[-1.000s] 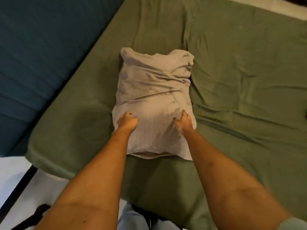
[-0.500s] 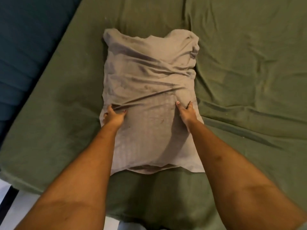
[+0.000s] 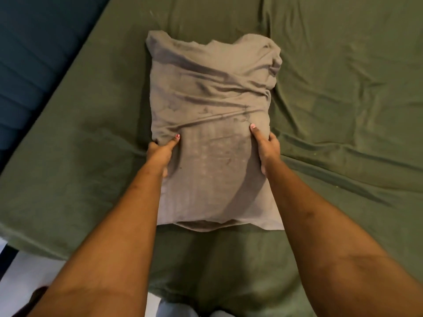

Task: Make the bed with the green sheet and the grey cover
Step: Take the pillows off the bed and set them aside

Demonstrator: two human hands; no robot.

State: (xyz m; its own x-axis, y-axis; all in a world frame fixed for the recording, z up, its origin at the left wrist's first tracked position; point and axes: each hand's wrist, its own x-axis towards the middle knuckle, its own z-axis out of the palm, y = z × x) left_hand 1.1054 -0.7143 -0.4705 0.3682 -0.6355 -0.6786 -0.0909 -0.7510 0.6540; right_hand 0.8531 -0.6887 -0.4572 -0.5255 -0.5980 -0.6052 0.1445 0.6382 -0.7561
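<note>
Matt, creased grey cover (image 3: 212, 106), seemingly cotton, lies on matt, wrinkled green sheet (image 3: 343, 88).

Partly out of sight
The left hand (image 3: 160, 154) hid most fingers under the grey cover (image 3: 212, 106); the green sheet (image 3: 343, 110) ran off-frame.

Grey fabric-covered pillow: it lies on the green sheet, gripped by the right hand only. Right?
No. In the head view both hands grip the grey fabric-covered pillow: the left hand at its left edge, the right hand at its right edge. It does lie on the green sheet.
</note>
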